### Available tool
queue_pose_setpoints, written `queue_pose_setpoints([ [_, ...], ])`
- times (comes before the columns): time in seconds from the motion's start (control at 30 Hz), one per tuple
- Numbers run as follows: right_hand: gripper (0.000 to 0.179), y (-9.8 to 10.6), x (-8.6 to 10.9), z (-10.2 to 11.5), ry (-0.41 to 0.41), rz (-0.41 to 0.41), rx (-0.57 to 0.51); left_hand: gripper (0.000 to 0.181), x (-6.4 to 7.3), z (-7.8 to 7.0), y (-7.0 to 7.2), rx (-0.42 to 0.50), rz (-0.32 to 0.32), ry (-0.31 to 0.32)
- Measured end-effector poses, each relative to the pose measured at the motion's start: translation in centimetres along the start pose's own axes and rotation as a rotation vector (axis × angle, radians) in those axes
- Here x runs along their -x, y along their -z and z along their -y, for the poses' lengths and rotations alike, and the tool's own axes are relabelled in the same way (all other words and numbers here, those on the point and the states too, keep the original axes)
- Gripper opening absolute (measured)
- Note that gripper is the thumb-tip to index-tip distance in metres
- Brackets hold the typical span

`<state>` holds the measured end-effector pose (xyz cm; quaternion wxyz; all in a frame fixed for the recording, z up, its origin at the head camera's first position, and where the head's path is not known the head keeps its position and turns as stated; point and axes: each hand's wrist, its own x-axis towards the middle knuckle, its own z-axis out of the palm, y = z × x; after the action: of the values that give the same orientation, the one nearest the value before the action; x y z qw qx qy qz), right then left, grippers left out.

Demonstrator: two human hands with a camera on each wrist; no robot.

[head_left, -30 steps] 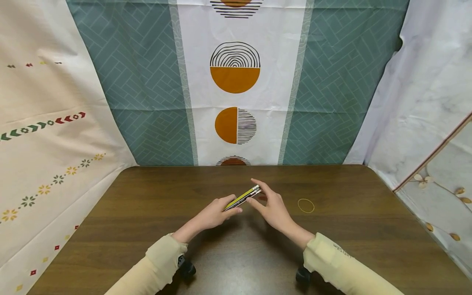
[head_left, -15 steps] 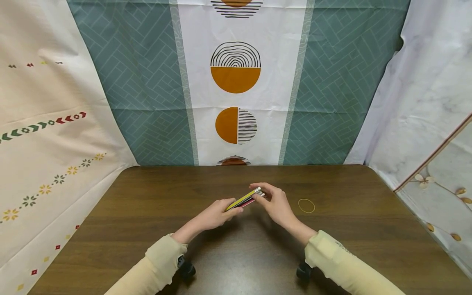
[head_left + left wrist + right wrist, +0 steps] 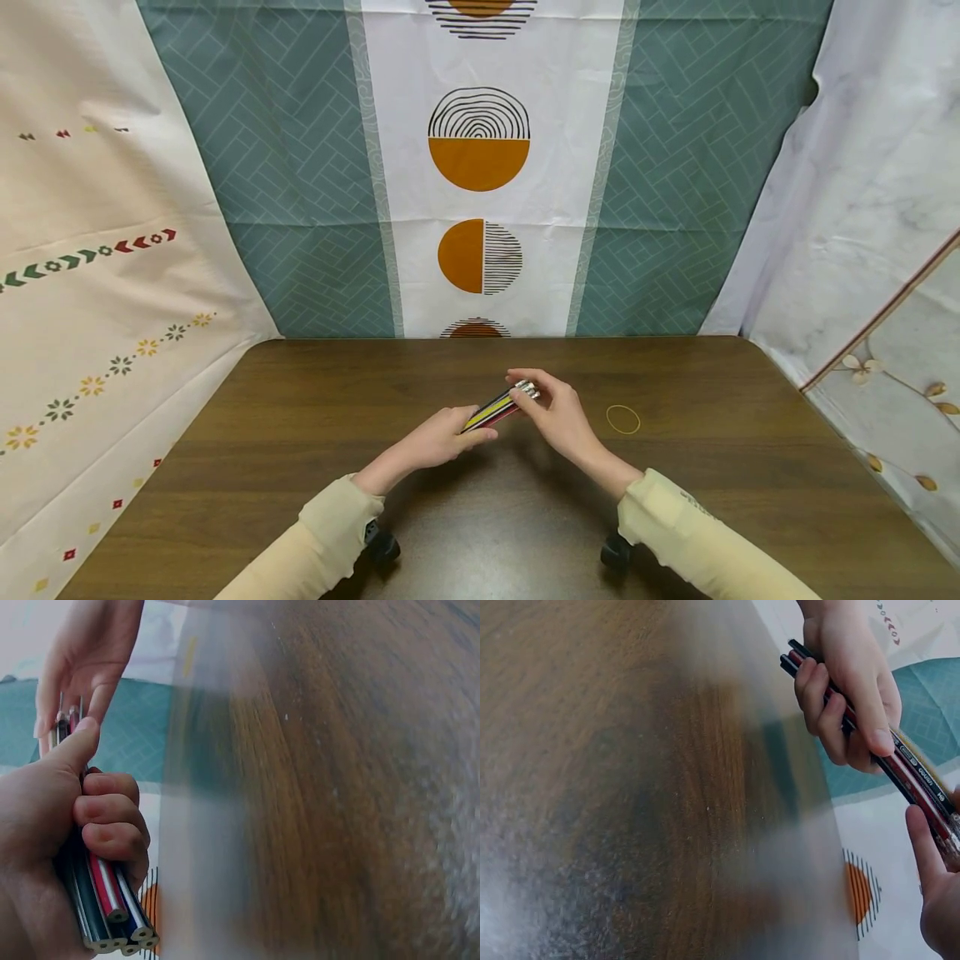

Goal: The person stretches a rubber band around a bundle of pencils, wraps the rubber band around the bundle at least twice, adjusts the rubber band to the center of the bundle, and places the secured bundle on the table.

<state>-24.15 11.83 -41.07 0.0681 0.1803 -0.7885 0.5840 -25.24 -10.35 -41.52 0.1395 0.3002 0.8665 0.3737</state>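
A thin yellow loop (image 3: 623, 419) lies on the table (image 3: 330, 383), to the right of the right hand (image 3: 558, 421) and apart from it. The bundle of pencils (image 3: 493, 410) is held above the wood, between both hands, slanting, with its silver-ringed ends toward the right hand. The left hand (image 3: 431, 439) has its fingers curled round the bundle, so they cover a good part of it. The right hand pinches the ringed ends between thumb and fingers. Pale yellow sleeves (image 3: 326, 525) cover the forearms, and a dark device (image 3: 384, 547) sits below the left wrist.

The table is dark brown, with a wood grain and a dull shine at the near side. Behind it hangs a cloth (image 3: 307, 167) with teal sides and a white middle, printed with orange and black-lined circles. At the left is a cream cloth (image 3: 97, 200) with small flowers and arrows; at the right, a whitish marbled cloth (image 3: 862, 208) with a leafy branch.
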Motion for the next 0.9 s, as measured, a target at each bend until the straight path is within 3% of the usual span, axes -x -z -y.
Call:
queue_pose_setpoints([
  [0.37,0.025,-0.25,-0.04,0.1,-0.006,-0.032,-0.039,0.029,0.0,0.18,-0.23,0.001,-0.041,0.013],
  [0.63,0.034,-0.87,0.32,-0.24,0.051,-0.088,0.093,0.032,-0.13,0.07,-0.09,0.013,-0.102,0.042],
  [0.9,0.034,-0.48,0.27,-0.38,0.066,-0.079,0.069,0.031,-0.13,0.18,-0.02,0.077,-0.025,0.011],
])
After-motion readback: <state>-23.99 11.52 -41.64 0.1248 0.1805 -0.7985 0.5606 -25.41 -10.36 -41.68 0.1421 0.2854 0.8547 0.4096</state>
